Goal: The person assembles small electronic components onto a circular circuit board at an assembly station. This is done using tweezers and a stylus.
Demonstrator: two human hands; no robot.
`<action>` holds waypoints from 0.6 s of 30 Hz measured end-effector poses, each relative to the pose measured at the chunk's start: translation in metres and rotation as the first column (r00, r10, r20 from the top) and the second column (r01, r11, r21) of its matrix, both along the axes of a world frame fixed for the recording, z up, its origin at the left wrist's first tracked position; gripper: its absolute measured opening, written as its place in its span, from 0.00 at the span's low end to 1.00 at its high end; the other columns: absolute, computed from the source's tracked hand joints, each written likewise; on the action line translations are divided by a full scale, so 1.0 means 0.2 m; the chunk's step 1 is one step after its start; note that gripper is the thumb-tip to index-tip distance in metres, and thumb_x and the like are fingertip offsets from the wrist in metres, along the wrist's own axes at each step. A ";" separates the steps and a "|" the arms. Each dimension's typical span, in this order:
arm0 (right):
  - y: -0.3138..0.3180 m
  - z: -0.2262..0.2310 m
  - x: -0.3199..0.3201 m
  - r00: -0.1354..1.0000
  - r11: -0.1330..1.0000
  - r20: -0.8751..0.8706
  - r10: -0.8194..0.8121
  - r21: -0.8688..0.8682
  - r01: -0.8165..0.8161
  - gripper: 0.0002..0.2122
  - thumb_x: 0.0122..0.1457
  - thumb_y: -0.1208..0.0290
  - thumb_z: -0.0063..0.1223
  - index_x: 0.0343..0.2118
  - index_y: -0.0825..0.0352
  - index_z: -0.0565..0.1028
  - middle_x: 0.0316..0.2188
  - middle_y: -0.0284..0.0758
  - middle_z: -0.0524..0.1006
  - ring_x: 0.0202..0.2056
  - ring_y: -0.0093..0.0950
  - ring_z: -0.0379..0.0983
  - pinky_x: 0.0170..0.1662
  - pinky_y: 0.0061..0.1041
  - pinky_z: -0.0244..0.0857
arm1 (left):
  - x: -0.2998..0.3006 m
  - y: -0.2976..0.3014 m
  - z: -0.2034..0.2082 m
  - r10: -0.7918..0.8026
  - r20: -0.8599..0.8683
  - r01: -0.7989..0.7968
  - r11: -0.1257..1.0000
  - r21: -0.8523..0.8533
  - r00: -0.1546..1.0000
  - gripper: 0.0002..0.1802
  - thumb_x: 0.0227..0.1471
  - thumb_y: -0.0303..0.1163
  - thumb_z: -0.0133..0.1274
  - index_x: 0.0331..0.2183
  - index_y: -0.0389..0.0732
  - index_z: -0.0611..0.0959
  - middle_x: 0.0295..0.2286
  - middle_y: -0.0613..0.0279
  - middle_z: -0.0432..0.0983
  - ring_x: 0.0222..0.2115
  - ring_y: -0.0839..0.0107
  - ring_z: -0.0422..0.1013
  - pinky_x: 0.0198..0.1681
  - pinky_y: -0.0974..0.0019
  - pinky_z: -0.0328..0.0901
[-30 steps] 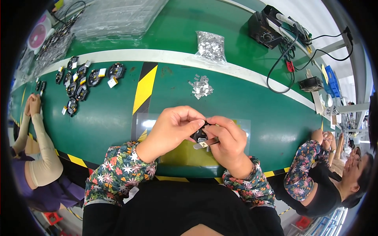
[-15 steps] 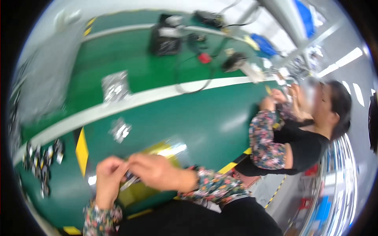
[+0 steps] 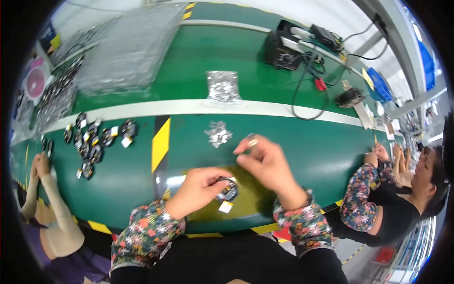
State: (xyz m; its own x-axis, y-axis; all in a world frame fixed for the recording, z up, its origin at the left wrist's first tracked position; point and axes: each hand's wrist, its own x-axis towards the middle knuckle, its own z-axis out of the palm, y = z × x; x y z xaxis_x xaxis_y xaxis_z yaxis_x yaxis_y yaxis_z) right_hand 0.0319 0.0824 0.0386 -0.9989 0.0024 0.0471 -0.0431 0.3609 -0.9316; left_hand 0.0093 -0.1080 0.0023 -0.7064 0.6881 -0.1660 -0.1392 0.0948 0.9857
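My left hand (image 3: 201, 189): grip holds round black part (image 3: 228, 191), white tag (image 3: 225, 207) below. My right hand (image 3: 267, 163): has lifted away, grip pinching small silver piece (image 3: 253, 140); loose silver pile (image 3: 217, 133) just beyond.

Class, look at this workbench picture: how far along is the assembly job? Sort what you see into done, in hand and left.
Done, it seems: a cluster of round black parts with small tags lies to the left on the green table. In hand: the left hand holds one such round part, and the right hand pinches a small silver piece. Left: loose silver pieces and a full bag of them.
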 end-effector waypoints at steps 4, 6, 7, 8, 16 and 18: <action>-0.04 -0.04 -0.25 0.985 0.943 -0.170 -0.002 0.327 0.058 0.05 0.44 0.77 0.57 0.26 0.67 0.76 0.18 0.33 0.66 0.18 0.25 0.60 0.24 0.22 0.57 | 0.01 -0.01 -0.06 -0.024 0.003 0.024 1.000 0.017 1.000 0.09 0.49 0.19 0.49 0.36 0.31 0.77 0.27 0.64 0.75 0.28 0.82 0.70 0.30 0.77 0.66; -0.04 -0.12 -0.34 0.978 0.931 -0.200 0.065 0.365 0.013 0.05 0.43 0.77 0.57 0.27 0.67 0.76 0.20 0.34 0.68 0.20 0.27 0.63 0.25 0.23 0.59 | 0.01 0.01 -0.06 -0.030 0.003 0.030 0.999 0.012 1.000 0.08 0.49 0.19 0.49 0.35 0.31 0.77 0.27 0.64 0.75 0.28 0.82 0.70 0.30 0.77 0.66; -0.06 -0.14 -0.38 0.964 0.917 -0.229 0.134 0.399 -0.032 0.06 0.43 0.76 0.57 0.27 0.67 0.76 0.21 0.35 0.69 0.22 0.29 0.66 0.26 0.25 0.61 | 0.01 0.01 -0.07 -0.034 0.002 0.034 0.999 0.001 0.999 0.08 0.49 0.19 0.49 0.35 0.31 0.77 0.27 0.64 0.75 0.28 0.81 0.70 0.30 0.77 0.66; -0.08 -0.14 -0.40 0.973 0.875 -0.168 0.156 0.481 -0.057 0.08 0.41 0.73 0.60 0.27 0.67 0.76 0.24 0.38 0.71 0.26 0.34 0.70 0.31 0.28 0.64 | 0.01 0.02 -0.07 -0.045 -0.003 0.045 0.999 0.010 0.999 0.08 0.49 0.19 0.49 0.35 0.31 0.77 0.27 0.64 0.75 0.28 0.81 0.70 0.30 0.77 0.66; -0.26 -0.27 -0.48 0.991 0.707 -0.103 0.086 0.708 0.012 0.07 0.44 0.70 0.55 0.24 0.67 0.75 0.30 0.43 0.72 0.30 0.42 0.72 0.34 0.37 0.67 | 0.01 -0.02 -0.10 -0.009 -0.026 0.010 0.999 0.038 1.000 0.09 0.48 0.17 0.50 0.35 0.31 0.76 0.28 0.65 0.74 0.28 0.82 0.69 0.31 0.78 0.65; -0.28 -0.25 -0.46 0.975 0.676 -0.167 0.144 0.737 0.026 0.04 0.43 0.76 0.50 0.24 0.70 0.71 0.29 0.43 0.70 0.27 0.41 0.72 0.29 0.37 0.67 | 0.01 -0.03 -0.09 0.047 0.018 -0.047 0.998 0.044 0.999 0.10 0.47 0.16 0.49 0.35 0.30 0.76 0.29 0.65 0.74 0.28 0.81 0.69 0.32 0.78 0.64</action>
State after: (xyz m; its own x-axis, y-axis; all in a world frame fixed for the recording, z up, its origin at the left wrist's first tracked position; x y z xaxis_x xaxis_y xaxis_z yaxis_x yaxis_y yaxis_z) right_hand -0.0591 0.0262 -0.0122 -0.9638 -0.1766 0.1997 -0.2368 0.9111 -0.3373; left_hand 0.0113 -0.1136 -0.0149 -0.7355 0.6611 -0.1482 -0.1589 0.0443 0.9863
